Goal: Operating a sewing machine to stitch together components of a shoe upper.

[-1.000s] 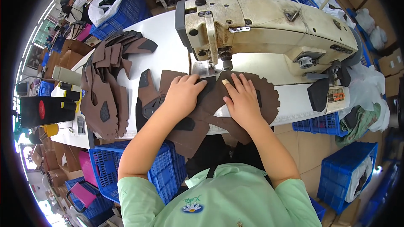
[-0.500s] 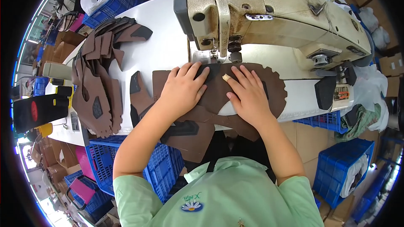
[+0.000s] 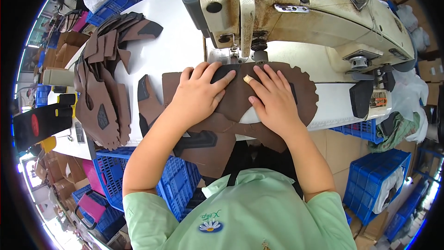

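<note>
My left hand point(image 3: 199, 88) lies on a brown sheet-material piece point(image 3: 303, 95) with a scalloped right edge, its fingers stretched beside a black patch point(image 3: 224, 72). My right hand point(image 3: 276, 99) rests flat on the same piece, fingers spread, with a pale wrapping point(image 3: 248, 78) on one finger. Both hands press from above and grasp nothing. The piece's far edge lies by the presser foot point(image 3: 234, 57) of a worn cream sewing machine point(image 3: 319, 23); whether it is under the foot cannot be made out. Its near part hangs over the table's front edge, showing another black patch point(image 3: 199, 144).
A stack of similar brown pieces point(image 3: 99, 88) lies on the white table point(image 3: 173, 23) to the left. Blue crates point(image 3: 374, 180) stand on the floor at both sides. A black flap-like part point(image 3: 360, 99) and a plastic bag point(image 3: 407, 95) are at the right.
The whole view has shifted slightly, with the machine looking a little larger. Both hands keep nearly the same places on the brown piece, whose far edge shows slightly higher in the picture.
</note>
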The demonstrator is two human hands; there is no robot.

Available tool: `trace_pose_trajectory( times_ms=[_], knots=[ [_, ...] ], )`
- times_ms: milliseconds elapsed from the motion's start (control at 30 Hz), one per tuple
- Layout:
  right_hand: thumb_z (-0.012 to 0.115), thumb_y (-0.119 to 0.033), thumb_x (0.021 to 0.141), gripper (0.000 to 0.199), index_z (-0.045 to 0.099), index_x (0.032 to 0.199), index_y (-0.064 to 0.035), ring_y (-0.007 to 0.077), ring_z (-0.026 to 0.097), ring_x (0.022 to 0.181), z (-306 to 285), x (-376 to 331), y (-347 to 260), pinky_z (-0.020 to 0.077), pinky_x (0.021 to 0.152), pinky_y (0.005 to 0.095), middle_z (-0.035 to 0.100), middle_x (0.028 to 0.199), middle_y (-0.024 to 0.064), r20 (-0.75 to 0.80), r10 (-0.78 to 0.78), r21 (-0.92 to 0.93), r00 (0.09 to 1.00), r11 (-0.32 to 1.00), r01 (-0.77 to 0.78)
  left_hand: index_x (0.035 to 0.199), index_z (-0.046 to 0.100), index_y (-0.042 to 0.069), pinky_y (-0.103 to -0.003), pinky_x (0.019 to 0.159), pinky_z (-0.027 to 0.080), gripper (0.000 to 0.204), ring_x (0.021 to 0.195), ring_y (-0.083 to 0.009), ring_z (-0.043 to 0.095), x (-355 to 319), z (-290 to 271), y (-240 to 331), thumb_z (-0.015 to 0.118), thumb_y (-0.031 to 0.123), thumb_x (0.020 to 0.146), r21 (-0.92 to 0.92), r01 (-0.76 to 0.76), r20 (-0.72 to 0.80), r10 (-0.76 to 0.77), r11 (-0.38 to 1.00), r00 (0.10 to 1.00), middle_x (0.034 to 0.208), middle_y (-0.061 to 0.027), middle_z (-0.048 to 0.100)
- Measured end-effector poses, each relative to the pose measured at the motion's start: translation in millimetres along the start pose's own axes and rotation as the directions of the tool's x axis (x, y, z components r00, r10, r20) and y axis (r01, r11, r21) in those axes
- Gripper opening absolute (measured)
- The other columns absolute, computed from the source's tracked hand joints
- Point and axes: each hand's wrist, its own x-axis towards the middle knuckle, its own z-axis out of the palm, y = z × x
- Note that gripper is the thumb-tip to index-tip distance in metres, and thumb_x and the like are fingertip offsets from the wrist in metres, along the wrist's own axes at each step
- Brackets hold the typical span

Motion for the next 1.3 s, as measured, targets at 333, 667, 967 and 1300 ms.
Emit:
trace_pose_trajectory(
  times_ms=[333, 667, 967, 1300],
  knots=[
    [0.064, -0.020, 0.088, 0.039, 0.060, 0.126, -0.0123, 0.0325, 0.043, 0.135, 5, 23, 14, 0.0298, 0.114, 0.0493, 0.056, 0.134, 0.0133, 0.013, -0.046, 0.011, 0.999, 0.999, 0.046, 0.137, 0.057, 0.020, -0.046, 0.101, 0.038, 0.050, 0.123, -0.0273, 0.049, 7, 3, -8, 0.063, 0.021, 0.087, 0.013, 0.051, 0.028, -0.051, 0.999, 0.998, 0.134, -0.0056, 0.053],
    [0.065, -0.019, 0.087, 0.035, 0.063, 0.121, -0.0124, 0.0323, 0.045, 0.134, 3, 35, 21, 0.0309, 0.114, 0.0483, 0.057, 0.132, 0.0112, 0.023, -0.060, 0.042, 0.998, 0.997, 0.059, 0.138, 0.056, 0.019, -0.046, 0.103, 0.037, 0.050, 0.124, -0.0279, 0.048, 12, 4, -10, 0.062, 0.022, 0.089, 0.011, 0.097, 0.040, -0.097, 0.995, 0.994, 0.134, -0.0068, 0.053],
    [0.065, -0.019, 0.087, 0.035, 0.062, 0.121, -0.0128, 0.0318, 0.043, 0.135, 3, 37, 22, 0.0299, 0.114, 0.0486, 0.056, 0.133, 0.0114, 0.032, -0.058, 0.053, 0.998, 0.997, 0.056, 0.138, 0.056, 0.019, -0.046, 0.103, 0.036, 0.049, 0.124, -0.0280, 0.048, 13, 5, -9, 0.061, 0.021, 0.089, 0.014, 0.110, 0.037, -0.110, 0.994, 0.993, 0.131, -0.0083, 0.054],
    [0.063, -0.020, 0.088, 0.031, 0.064, 0.118, -0.0127, 0.0318, 0.042, 0.136, 3, 36, 24, 0.0296, 0.115, 0.0479, 0.056, 0.134, 0.0129, 0.049, -0.059, 0.031, 0.997, 0.998, 0.057, 0.136, 0.057, 0.017, -0.046, 0.102, 0.037, 0.048, 0.124, -0.0290, 0.049, 15, 6, -9, 0.062, 0.019, 0.088, -0.014, 0.099, 0.027, -0.099, 0.995, 0.995, 0.129, -0.0090, 0.055]
  ],
)
